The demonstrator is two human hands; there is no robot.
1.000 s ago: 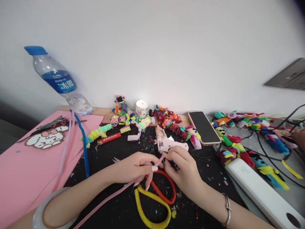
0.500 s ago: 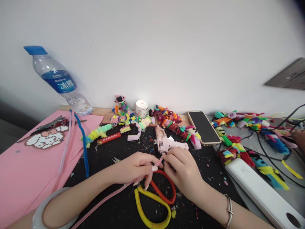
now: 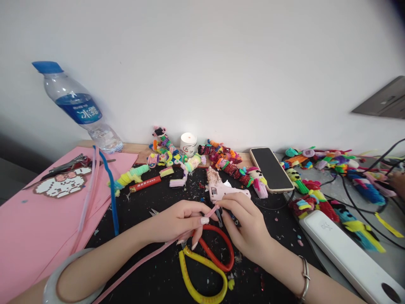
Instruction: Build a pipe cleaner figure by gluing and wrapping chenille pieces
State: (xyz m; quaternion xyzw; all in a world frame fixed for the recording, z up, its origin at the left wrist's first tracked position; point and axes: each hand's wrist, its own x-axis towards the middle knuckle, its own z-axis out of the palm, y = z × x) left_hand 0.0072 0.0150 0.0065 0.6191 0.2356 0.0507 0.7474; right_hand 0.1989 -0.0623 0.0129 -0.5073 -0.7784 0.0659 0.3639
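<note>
My left hand [image 3: 182, 221] is closed on a pink pipe cleaner [image 3: 142, 264], pinching it near its end between thumb and fingers. The long tail of the strip runs down to the lower left. My right hand [image 3: 245, 217] is beside the strip's short end, its index fingertip at the tip and its thumb apart from it. Below both hands lie scissors with red and yellow handles [image 3: 204, 276]; my left hand partly covers them, and the blade tips show to its left. A pale pink glue gun [image 3: 218, 188] lies just beyond my right hand.
Pipe-cleaner figures [image 3: 232, 169] line the back. A phone [image 3: 272, 169] and a long white device [image 3: 348, 257] lie right. Pink sheets [image 3: 28, 228], pliers [image 3: 68, 164] and a bottle [image 3: 79, 107] are left. Cables [image 3: 351, 196] and another person's hand [image 3: 397, 181] are far right.
My right thumb has come away from the pink pipe cleaner's end, opening a gap to the index finger. My left hand has barely moved.
</note>
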